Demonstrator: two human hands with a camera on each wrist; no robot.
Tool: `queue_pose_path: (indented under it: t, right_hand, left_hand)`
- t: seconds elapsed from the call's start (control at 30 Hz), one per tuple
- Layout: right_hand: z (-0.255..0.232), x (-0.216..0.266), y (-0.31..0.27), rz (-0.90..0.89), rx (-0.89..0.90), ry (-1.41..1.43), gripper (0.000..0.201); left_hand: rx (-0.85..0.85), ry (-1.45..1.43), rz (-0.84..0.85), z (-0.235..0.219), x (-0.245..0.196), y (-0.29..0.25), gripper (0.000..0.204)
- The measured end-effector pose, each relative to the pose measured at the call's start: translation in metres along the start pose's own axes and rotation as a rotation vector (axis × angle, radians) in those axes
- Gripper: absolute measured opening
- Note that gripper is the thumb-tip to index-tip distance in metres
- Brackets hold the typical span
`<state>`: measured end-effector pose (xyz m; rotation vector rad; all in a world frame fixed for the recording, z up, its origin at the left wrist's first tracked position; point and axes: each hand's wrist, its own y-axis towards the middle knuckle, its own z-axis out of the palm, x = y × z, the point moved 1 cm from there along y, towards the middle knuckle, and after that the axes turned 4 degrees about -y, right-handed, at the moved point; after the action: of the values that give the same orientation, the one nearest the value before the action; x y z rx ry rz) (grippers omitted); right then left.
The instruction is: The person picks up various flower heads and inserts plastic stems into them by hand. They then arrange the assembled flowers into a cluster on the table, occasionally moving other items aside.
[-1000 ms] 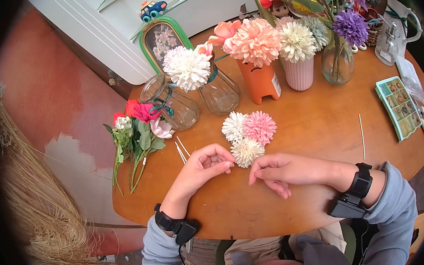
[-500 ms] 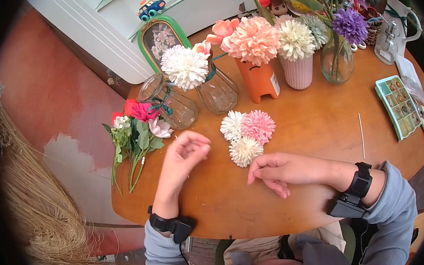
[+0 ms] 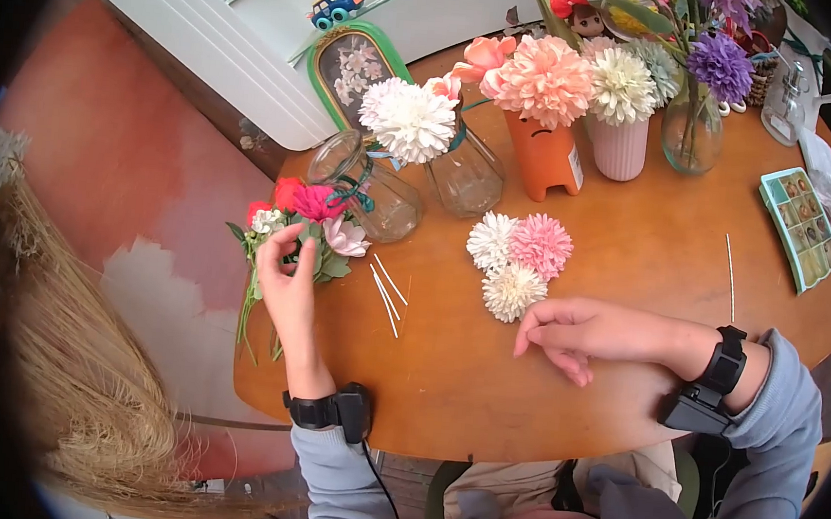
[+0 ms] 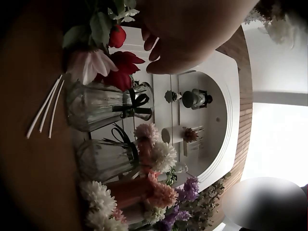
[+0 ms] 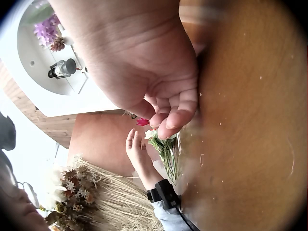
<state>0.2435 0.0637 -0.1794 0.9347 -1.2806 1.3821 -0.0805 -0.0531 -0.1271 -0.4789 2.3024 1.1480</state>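
Observation:
My left hand (image 3: 287, 274) is raised over the bunch of flowers at the table's left side, fingers loosely bent and holding nothing. In that bunch are a magenta flower (image 3: 318, 203), a pale pink flower (image 3: 345, 236) and a red one (image 4: 117, 36); the hand hides part of their leaves and stems. My right hand (image 3: 580, 336) lies low at the table with relaxed, curled fingers and an empty grasp. Just beyond its fingertips sit three flower heads: a cream one (image 3: 513, 293), a white one (image 3: 491, 241) and a pink one (image 3: 541, 244).
Several thin white sticks (image 3: 385, 296) lie right of the bunch, and another stick (image 3: 729, 276) lies farther right. Glass jars (image 3: 390, 209), an orange vase (image 3: 538, 162) and a pink ribbed vase (image 3: 619, 151) stand behind. A compartment box (image 3: 798, 231) is at the right edge.
My left hand has moved left, away from the cream flower head and past the white sticks to the flower bunch. The right hand has kept its pose. The head view has shifted slightly.

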Motion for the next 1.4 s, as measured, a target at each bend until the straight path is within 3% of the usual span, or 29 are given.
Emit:
queue_pose_path:
  t: [0.07,0.27,0.3,0.4,0.63,0.87,0.97,1.2,1.33,1.4]
  right_hand:
    - [0.000,0.000,-0.001,-0.003,0.003,0.000,0.026]
    - [0.000,0.000,-0.001,-0.002,-0.008,-0.007,0.026]
    - [0.000,0.000,-0.001,-0.007,-0.011,-0.003,0.025]
    - [0.001,0.000,-0.001,-0.018,-0.010,0.006,0.023]
    - [0.001,-0.002,-0.001,-0.022,-0.014,-0.009,0.023]
    - [0.000,-0.004,0.000,-0.042,-0.006,-0.001,0.023]
    - [0.000,-0.005,0.001,-0.053,-0.005,-0.015,0.022]
    - [-0.001,-0.006,0.002,-0.050,0.002,-0.021,0.022]
    - [-0.001,-0.007,0.001,-0.062,0.008,-0.018,0.023]
    - [-0.001,-0.007,0.001,-0.068,0.014,-0.018,0.023]
  left_hand:
    - [0.126,0.186,0.006,0.005,0.013,-0.002,0.033]
    - [0.336,0.133,-0.120,0.017,0.028,-0.004,0.041]
    - [0.352,0.162,-0.071,0.019,0.030,-0.006,0.043]
    - [0.289,0.204,0.002,0.027,0.028,-0.010,0.043]
    - [0.236,0.421,0.032,0.025,0.033,-0.008,0.021]
    - [-0.159,0.357,0.143,0.014,0.013,-0.004,0.012]
    - [-0.096,0.194,-0.017,0.014,0.017,-0.003,0.013]
    - [-0.152,-0.045,0.119,0.019,0.001,-0.002,0.024]
    - [-0.145,-0.023,0.220,0.021,-0.050,0.003,0.027]
    - [-0.066,0.036,0.352,0.022,-0.076,0.008,0.035]
